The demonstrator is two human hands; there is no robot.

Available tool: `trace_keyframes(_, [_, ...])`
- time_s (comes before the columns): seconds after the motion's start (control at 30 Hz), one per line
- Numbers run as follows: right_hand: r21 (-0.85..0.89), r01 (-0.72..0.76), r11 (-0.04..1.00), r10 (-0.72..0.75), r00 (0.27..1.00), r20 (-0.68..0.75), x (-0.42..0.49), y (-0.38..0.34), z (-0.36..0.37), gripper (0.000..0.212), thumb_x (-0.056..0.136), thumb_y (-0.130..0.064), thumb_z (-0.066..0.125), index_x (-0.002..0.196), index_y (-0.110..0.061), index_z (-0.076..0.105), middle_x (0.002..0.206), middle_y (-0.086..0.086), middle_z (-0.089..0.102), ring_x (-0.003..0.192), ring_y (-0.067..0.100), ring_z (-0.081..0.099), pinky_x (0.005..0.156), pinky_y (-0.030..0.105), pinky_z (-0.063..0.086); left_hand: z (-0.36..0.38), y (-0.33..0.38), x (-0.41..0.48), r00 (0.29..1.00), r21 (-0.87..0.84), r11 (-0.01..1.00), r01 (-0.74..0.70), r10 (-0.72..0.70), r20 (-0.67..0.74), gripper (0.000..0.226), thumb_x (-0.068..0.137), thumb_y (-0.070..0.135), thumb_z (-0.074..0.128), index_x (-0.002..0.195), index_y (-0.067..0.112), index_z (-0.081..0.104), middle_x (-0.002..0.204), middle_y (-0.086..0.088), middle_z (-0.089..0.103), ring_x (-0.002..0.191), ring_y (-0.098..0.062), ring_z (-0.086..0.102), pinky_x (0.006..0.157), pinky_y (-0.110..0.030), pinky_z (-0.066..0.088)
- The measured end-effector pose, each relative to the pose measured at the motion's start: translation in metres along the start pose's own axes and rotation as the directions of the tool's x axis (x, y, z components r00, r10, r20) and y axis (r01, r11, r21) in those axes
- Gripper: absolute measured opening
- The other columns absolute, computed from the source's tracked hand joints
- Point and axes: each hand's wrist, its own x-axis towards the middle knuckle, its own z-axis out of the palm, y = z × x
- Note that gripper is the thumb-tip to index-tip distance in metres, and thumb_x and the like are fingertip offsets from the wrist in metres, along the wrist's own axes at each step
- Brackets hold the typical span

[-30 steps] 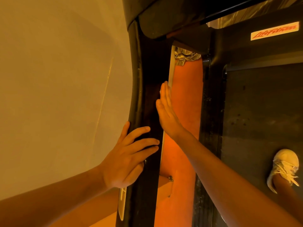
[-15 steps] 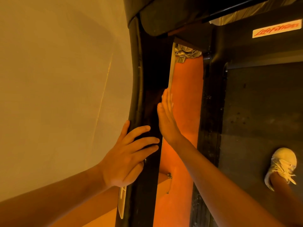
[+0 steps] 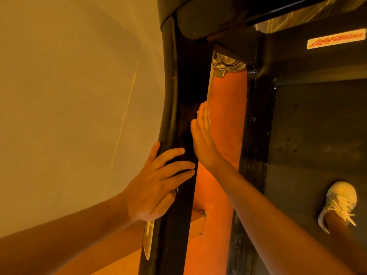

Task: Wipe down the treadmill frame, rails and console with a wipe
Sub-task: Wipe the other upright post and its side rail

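Observation:
The treadmill's black upright post (image 3: pixel 183 108) runs from the bottom centre up to the dark console underside (image 3: pixel 210 16). My left hand (image 3: pixel 156 185) rests on the post's near part, with its fingers spread across the front and the thumb on the left edge. My right hand (image 3: pixel 202 139) lies flat against the post's right side, fingers straight and together. A sliver of white wipe (image 3: pixel 198 111) shows at its fingertips; the rest is hidden under the palm. To the right are the black side rail (image 3: pixel 256 135) and the belt (image 3: pixel 317 135).
A plain wall (image 3: pixel 69 96) stands close on the left. Orange floor (image 3: pixel 228 116) shows between post and rail, with crumpled silver foil (image 3: pixel 226 65) at its far end. My foot in a white shoe (image 3: pixel 337 203) stands on the belt. A brand label (image 3: pixel 335 40) sits on the motor cover.
My right hand slid a little down the post's side toward me, then slightly back up. My left hand has stayed in place on the post.

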Motion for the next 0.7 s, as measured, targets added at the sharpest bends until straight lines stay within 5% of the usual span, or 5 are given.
trace_keyframes(0.2, [0.088, 0.218, 0.972, -0.225, 0.972, 0.075, -0.006, -0.044, 0.002, 0.055, 0.112, -0.03, 0.022, 0.153, -0.034, -0.014, 0.161, -0.022, -0.02, 0.153, 0.003, -0.021, 0.127, 0.038, -0.012, 0.0, 0.002, 0.001, 1.0, -0.02, 1.0, 0.005, -0.006, -0.03, 0.052, 0.087, 0.019, 0.04, 0.129, 0.011, 0.069, 0.137, -0.003, 0.062, 0.149, -0.027, 0.031, 0.123, -0.062, 0.002])
trace_keyframes(0.37, [-0.015, 0.081, 0.997, -0.08, 0.994, 0.076, -0.01, 0.007, -0.006, 0.06, 0.109, -0.046, 0.02, 0.156, -0.03, -0.013, 0.168, -0.008, -0.021, 0.153, 0.003, -0.021, 0.128, 0.042, -0.009, 0.0, 0.002, -0.001, 1.0, -0.009, 1.0, -0.009, 0.009, -0.021, 0.053, 0.086, 0.02, 0.042, 0.132, 0.01, 0.067, 0.14, -0.003, 0.06, 0.149, -0.029, 0.03, 0.122, -0.064, 0.003])
trace_keyframes(0.47, [-0.021, 0.01, 1.0, -0.009, 0.997, 0.071, -0.007, 0.007, -0.007, 0.056, 0.112, -0.037, 0.021, 0.155, -0.031, -0.014, 0.168, -0.007, -0.022, 0.153, 0.003, -0.021, 0.128, 0.046, -0.006, -0.001, 0.001, 0.0, 1.0, -0.008, 1.0, 0.0, 0.0, -0.019, 0.053, 0.086, 0.02, 0.042, 0.132, 0.01, 0.066, 0.14, -0.002, 0.06, 0.15, -0.028, 0.029, 0.122, -0.064, 0.002])
trace_keyframes(0.7, [0.128, 0.229, 0.965, -0.243, 0.964, 0.108, 0.001, -0.065, -0.005, 0.055, 0.11, -0.034, 0.021, 0.151, -0.036, -0.015, 0.17, -0.007, -0.018, 0.155, 0.007, -0.018, 0.128, 0.05, -0.008, -0.001, 0.002, 0.0, 1.0, -0.017, 1.0, 0.003, -0.004, -0.021, 0.053, 0.087, 0.019, 0.041, 0.133, 0.011, 0.066, 0.14, -0.002, 0.061, 0.15, -0.027, 0.029, 0.124, -0.058, -0.002])
